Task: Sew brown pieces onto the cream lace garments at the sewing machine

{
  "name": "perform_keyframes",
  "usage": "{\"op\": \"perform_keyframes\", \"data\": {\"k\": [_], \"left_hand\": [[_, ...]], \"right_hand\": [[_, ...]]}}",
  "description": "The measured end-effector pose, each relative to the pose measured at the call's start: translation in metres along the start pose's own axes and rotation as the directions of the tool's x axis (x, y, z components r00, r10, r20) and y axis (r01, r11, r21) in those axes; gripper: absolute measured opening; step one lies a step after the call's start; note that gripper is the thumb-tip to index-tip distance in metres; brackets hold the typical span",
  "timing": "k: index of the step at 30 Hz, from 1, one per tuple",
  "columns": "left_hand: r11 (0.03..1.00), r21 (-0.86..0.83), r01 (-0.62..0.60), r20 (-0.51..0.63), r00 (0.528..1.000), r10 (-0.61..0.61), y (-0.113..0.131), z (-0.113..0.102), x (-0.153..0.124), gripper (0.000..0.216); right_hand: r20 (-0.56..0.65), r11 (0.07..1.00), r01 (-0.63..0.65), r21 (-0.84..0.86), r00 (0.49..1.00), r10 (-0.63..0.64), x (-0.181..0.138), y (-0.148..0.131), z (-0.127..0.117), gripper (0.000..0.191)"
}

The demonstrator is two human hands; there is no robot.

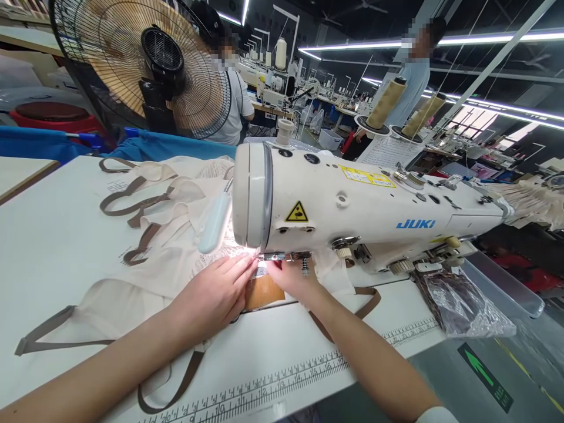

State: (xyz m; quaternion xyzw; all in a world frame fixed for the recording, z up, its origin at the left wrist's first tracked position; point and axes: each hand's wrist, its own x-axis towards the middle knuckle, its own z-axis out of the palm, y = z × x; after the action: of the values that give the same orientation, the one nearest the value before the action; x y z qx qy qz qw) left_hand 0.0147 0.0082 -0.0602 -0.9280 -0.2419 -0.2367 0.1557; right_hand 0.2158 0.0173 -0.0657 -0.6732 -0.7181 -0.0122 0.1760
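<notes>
A white JUKI sewing machine [326, 205] stands over the table, its needle area lit. My left hand [220, 288] lies on cream lace fabric [205, 264] left of the presser foot, fingers stretched out flat with the tips close to the needle. On the other side of the foot, my right hand [293, 277] has its fingers curled together under the machine head. What they grip is hidden. More cream cloth [332, 273] shows beyond that hand, with a brown strap [370, 299] hanging from it. The needle tip cannot be made out.
Several cream pieces with brown straps [127, 205] spread leftward over the white table [57, 235]. A printed ruler [264, 390] runs along the front edge. A plastic bag [467, 305] lies at right. Behind are a large fan [163, 50], thread cones [386, 103] and two people.
</notes>
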Motion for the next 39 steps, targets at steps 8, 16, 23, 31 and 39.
{"op": "perform_keyframes", "data": {"k": [8, 16, 23, 31, 39], "left_hand": [[1.0, 0.031, 0.001, 0.004, 1.0, -0.001, 0.002, -0.001, 0.001, 0.043], [1.0, -0.001, 0.007, 0.011, 1.0, -0.007, 0.001, 0.0, 0.0, 0.043], [1.0, -0.005, 0.013, 0.026, 1.0, -0.013, 0.001, 0.0, 0.0, 0.043], [0.999, -0.034, 0.039, 0.022, 0.999, -0.038, 0.001, 0.002, -0.002, 0.046], [0.999, 0.034, 0.024, 0.001, 1.0, -0.024, 0.003, 0.0, 0.0, 0.042]], "right_hand": [[-0.026, 0.995, -0.033, 0.095, 0.999, 0.036, 0.003, -0.001, -0.001, 0.018], [-0.014, 0.99, -0.057, 0.125, 0.998, 0.059, 0.002, 0.005, 0.015, 0.014], [-0.031, 0.996, -0.04, 0.08, 0.999, 0.043, 0.001, -0.001, 0.001, 0.013], [-0.022, 0.999, -0.012, 0.05, 1.0, 0.014, 0.002, -0.005, -0.014, 0.011], [0.136, 0.985, -0.019, 0.173, 0.991, -0.005, 0.0, 0.003, -0.014, 0.01]]}}
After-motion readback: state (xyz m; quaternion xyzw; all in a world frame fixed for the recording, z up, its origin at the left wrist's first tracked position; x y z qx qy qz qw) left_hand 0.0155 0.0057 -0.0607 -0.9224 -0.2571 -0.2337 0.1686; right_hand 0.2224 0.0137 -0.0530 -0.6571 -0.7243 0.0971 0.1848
